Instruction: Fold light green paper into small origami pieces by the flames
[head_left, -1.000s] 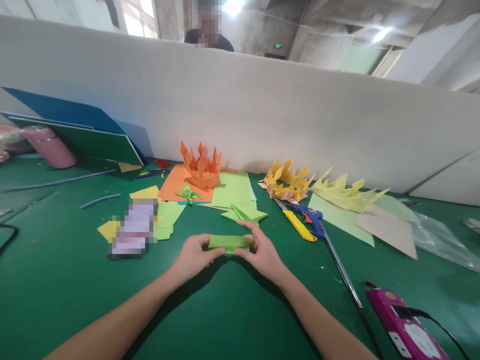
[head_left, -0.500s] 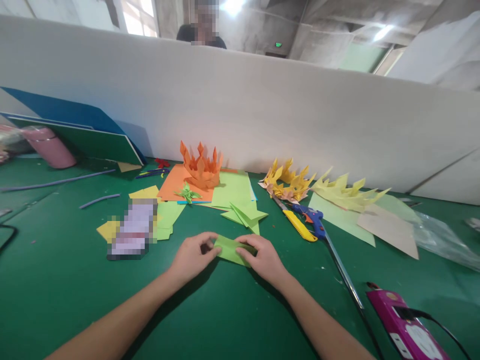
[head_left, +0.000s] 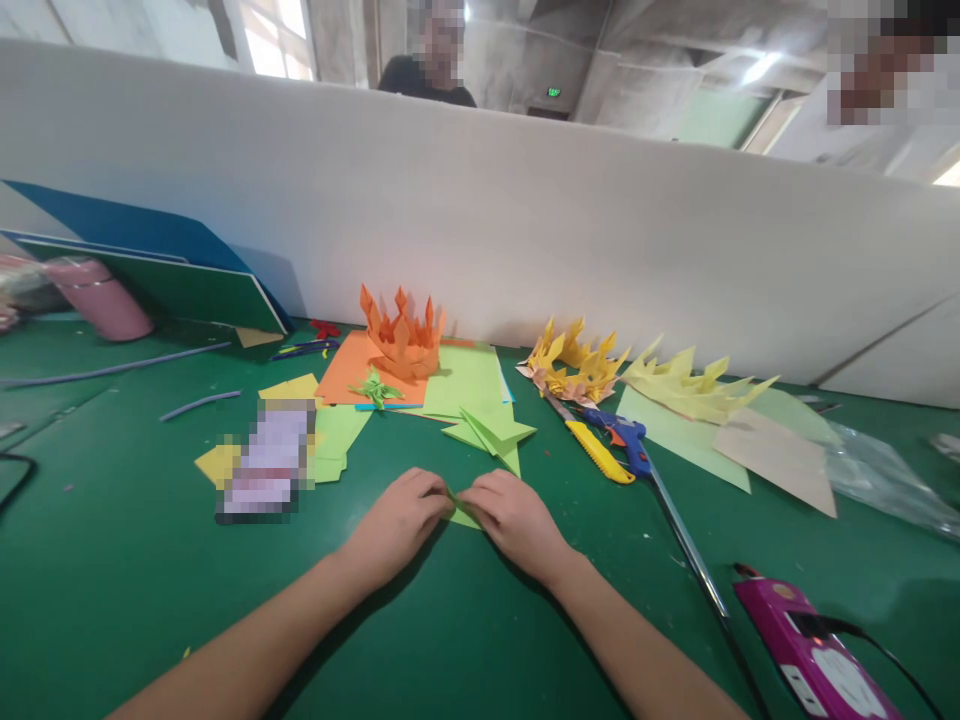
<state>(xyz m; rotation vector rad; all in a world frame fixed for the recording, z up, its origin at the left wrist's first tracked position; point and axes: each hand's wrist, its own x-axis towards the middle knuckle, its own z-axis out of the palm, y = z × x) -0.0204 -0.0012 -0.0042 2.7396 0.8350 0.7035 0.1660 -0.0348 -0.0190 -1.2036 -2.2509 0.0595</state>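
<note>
A small piece of light green paper [head_left: 463, 516] lies between my two hands, low over the green table. My left hand [head_left: 401, 520] pinches its left side, fingers closed together. From the other side my right hand [head_left: 517, 520] grips it too, thumb and fingers pressed on the paper. Most of the sheet is hidden under the fingers; a small triangle shows below the fingertips. Just beyond my hands are folded green paper pieces [head_left: 491, 432]. Farther back an orange paper crown [head_left: 405, 345] stands on coloured sheets, beside a small green paper figure [head_left: 376, 388].
To the right lie a yellow paper crown [head_left: 577, 370], a pale yellow crown strip [head_left: 697, 388], a yellow cutter [head_left: 600, 455], a blue glue gun [head_left: 630, 435] and a magenta power strip [head_left: 814, 645]. A blurred phone-like object [head_left: 268, 460] is left. A white partition [head_left: 480, 220] closes the back.
My hands have drawn closer together and the green paper, flat and wide before, is now folded up between the fingers. Beyond the partition, a person has shifted right and a blurred shape appears top right.
</note>
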